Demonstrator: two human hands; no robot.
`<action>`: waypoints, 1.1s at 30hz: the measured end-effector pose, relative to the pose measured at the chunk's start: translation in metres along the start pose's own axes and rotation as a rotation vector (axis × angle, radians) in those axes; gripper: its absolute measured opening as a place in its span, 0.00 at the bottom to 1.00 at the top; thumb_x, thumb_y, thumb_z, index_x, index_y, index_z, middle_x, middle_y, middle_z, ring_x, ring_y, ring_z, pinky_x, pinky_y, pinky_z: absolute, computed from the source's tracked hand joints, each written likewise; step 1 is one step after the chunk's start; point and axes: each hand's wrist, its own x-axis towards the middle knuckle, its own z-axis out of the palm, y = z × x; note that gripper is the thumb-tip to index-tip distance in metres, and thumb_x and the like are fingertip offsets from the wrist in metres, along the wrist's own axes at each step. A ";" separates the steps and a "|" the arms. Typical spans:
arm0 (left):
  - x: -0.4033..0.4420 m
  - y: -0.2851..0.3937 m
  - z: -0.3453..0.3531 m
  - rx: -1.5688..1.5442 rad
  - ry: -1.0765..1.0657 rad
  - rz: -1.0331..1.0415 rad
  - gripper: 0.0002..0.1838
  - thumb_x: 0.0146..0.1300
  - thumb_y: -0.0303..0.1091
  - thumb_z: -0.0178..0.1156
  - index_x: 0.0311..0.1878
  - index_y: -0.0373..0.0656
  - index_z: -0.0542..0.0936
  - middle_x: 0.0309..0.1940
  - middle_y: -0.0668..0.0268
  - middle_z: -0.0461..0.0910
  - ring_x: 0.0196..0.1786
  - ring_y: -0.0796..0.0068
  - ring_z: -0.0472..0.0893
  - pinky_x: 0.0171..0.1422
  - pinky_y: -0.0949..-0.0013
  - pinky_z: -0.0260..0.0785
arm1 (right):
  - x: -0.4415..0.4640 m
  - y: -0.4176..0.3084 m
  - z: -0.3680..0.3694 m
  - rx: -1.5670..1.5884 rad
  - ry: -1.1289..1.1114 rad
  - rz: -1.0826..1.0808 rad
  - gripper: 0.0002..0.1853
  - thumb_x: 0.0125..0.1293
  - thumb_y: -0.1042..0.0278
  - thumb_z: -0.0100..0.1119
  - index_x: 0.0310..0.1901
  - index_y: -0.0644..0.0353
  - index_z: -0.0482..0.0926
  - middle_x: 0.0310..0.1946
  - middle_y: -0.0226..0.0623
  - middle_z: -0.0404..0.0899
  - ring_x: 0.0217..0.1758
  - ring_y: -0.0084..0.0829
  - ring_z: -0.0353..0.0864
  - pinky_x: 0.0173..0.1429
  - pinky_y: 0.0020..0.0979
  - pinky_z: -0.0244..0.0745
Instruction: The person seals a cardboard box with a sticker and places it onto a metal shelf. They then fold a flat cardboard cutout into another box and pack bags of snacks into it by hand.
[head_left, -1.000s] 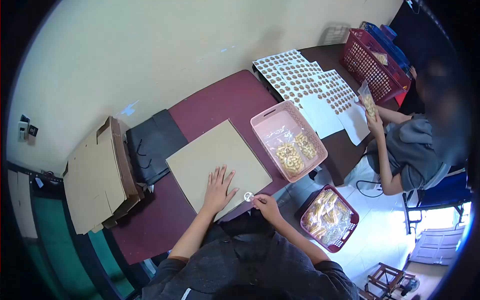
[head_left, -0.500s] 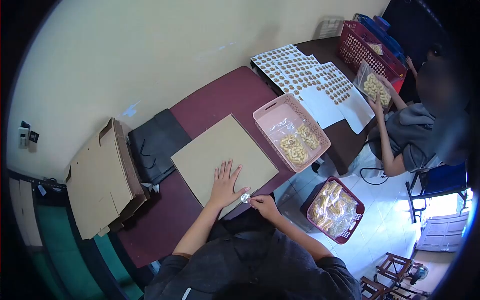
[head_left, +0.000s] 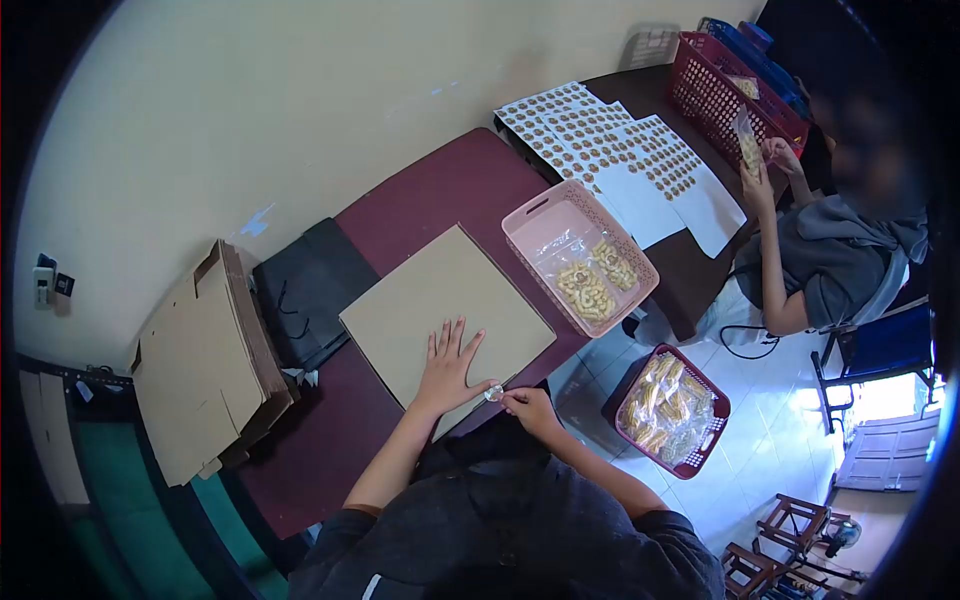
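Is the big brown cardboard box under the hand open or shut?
It looks shut: the cardboard box's top lies flat, no flap stands up, and the left hand is spread on it.

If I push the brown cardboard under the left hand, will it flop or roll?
The brown cardboard probably feels stiff: its edges look straight and its top lies flat under the left hand. It'd likely slide, not roll, because it's flat with corners.

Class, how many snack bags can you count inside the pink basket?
2: one bag on the left, the other bag beside it on the right; more may be hidden underneath.
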 end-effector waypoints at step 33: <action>-0.016 0.026 0.014 0.077 -0.052 -0.074 0.47 0.52 0.50 0.59 0.73 0.47 0.50 0.73 0.48 0.38 0.74 0.42 0.38 0.69 0.30 0.28 | 0.014 -0.029 0.006 -0.242 -0.078 0.029 0.25 0.62 0.50 0.58 0.27 0.71 0.82 0.17 0.38 0.79 0.22 0.25 0.80 0.31 0.24 0.73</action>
